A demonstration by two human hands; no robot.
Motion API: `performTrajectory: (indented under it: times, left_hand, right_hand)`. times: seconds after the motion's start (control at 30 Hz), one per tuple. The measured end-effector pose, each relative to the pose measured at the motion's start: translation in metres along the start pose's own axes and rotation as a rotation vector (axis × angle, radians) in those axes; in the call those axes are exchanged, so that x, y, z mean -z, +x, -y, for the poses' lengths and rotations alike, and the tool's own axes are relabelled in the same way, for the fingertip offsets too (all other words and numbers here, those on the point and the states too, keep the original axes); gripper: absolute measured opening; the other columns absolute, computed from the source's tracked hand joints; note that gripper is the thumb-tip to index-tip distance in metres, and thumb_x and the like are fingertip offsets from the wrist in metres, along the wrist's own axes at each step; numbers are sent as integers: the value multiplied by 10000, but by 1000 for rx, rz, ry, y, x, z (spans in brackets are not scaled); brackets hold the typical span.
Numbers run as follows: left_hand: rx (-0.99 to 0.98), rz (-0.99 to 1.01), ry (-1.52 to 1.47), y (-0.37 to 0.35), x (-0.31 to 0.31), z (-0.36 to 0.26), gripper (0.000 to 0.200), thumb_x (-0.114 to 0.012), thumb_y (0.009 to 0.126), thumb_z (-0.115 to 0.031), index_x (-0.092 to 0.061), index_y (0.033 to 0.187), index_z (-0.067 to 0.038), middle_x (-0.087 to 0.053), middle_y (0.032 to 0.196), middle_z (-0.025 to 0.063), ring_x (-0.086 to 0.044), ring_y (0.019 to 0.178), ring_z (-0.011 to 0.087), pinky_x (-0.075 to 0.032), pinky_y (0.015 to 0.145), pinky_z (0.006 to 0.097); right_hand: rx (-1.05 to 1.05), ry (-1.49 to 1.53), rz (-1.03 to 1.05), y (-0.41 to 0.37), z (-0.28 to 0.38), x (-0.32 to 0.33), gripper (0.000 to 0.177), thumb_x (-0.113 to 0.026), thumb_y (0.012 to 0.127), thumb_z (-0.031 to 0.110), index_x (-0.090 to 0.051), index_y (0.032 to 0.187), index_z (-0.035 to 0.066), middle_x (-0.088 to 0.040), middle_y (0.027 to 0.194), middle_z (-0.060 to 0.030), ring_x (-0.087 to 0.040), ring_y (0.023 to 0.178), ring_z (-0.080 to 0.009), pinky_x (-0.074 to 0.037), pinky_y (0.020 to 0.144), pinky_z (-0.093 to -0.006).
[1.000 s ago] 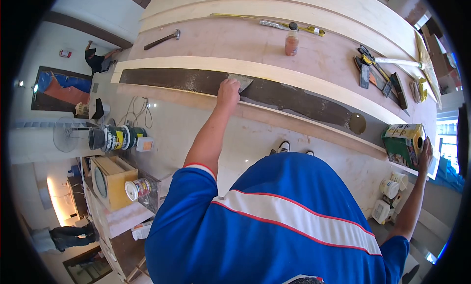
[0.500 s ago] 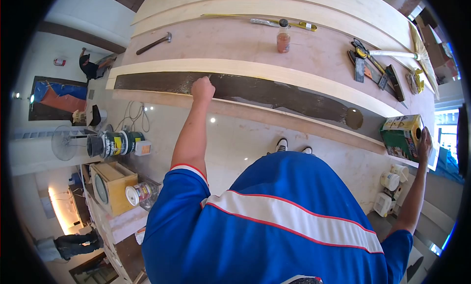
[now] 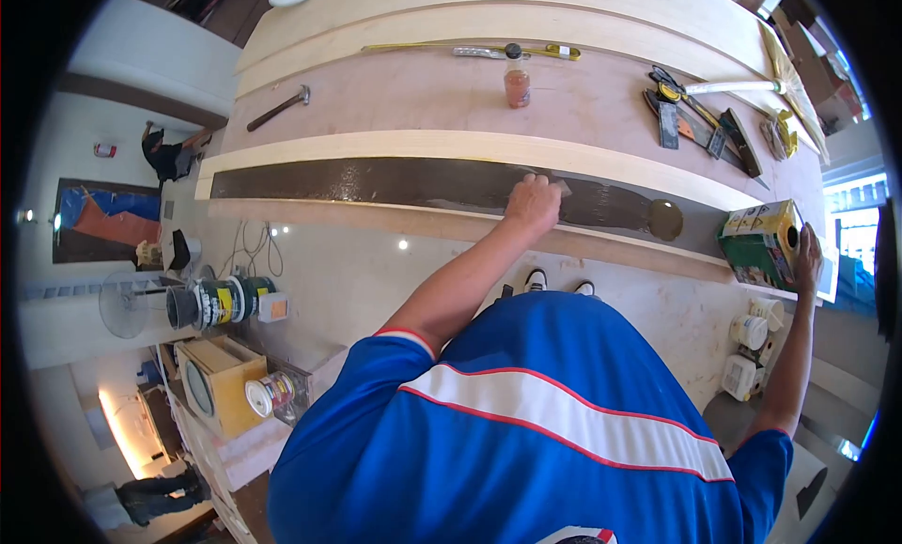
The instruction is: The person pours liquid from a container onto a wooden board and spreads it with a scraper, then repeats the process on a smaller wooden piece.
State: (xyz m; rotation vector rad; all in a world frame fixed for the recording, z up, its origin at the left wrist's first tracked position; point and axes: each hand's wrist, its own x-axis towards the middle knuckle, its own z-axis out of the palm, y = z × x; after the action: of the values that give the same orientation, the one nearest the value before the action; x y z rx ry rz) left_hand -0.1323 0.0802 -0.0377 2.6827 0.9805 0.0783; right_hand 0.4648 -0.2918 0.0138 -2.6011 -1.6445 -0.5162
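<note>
Left hand (image 3: pixel 531 204) grips a scraper (image 3: pixel 561 186) on the dark strip (image 3: pixel 376 180). Right hand (image 3: pixel 806 256) clasps a can (image 3: pixel 761 245) at the desk's right edge.

Honestly the glued strip (image 3: pixel 376 180) is clear left of the left hand (image 3: pixel 531 204), but a disc (image 3: pixel 664 220) and green tin (image 3: pixel 763 245) block its right end.

A single wide, rounded view comes from the person's head and looks steeply down over the blue shirt (image 3: pixel 526 422) that fills the near half, past the shoes (image 3: pixel 536 279), to the long bench (image 3: pixel 423 98) running left to right across the far half. It sits well above the work. The left hand (image 3: pixel 532 204) with its scraper (image 3: pixel 561 184) on the dark strip (image 3: pixel 376 179) shows small at centre, and the right hand (image 3: pixel 806 258) at the tin (image 3: pixel 761 243) lies by the right edge.
</note>
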Motion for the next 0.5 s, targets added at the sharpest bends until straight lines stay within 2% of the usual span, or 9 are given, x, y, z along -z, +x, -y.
performTrajectory:
  times: [0.07,0.1,0.13,0.2,0.3,0.4,0.5]
  left_hand:
    - [-166,-181,38,-23,4,6,187,-616,749,-93,-659,921,-32,-610,928,119,-581,939,297,-494,815,426]
    - [-238,-269,47,-36,4,10,201,-604,754,-96,-644,941,-33,-599,923,109,-575,929,290,-486,813,421]
    - [-304,-358,52,-49,3,12,216,-592,758,-99,-629,961,-33,-588,918,99,-569,918,283,-478,810,415]
    - [-335,-298,69,-68,-14,24,218,-569,774,-103,-606,978,-36,-580,925,92,-565,913,274,-471,814,408]
    - [-367,-330,75,-64,-27,34,206,-559,780,-104,-599,970,-37,-576,912,87,-565,907,272,-470,805,401]
    - [-349,-337,43,-38,-30,36,203,-562,772,-97,-604,961,-36,-580,889,83,-568,893,274,-473,795,398]
    - [-313,-341,36,-5,-28,45,186,-573,763,-98,-611,938,-45,-583,883,79,-572,896,265,-473,807,400]
  right_hand:
    - [13,-48,-15,-2,5,2,399,-361,1068,252,-538,1323,0,-589,1310,-210,-570,1194,-374,-445,1020,-406]
    - [171,-102,-94,-4,-5,-1,431,-384,1060,313,-547,1329,18,-593,1303,-212,-567,1197,-382,-439,1023,-411]
    - [-122,236,-38,-1,13,11,495,-411,1040,414,-567,1332,45,-600,1301,-209,-562,1213,-379,-429,1028,-411]
    - [-224,294,5,2,23,19,577,-417,1017,505,-580,1330,48,-602,1304,-210,-556,1234,-362,-418,1034,-403]
    - [-247,350,13,1,16,13,597,-408,1015,525,-587,1326,48,-597,1314,-210,-555,1243,-349,-413,1040,-389]
    - [-447,456,66,12,51,46,604,-411,1015,523,-588,1319,32,-596,1316,-208,-554,1243,-348,-412,1044,-387]
    - [-371,421,51,12,46,41,603,-419,1012,523,-591,1316,31,-597,1319,-204,-555,1243,-346,-413,1046,-388]
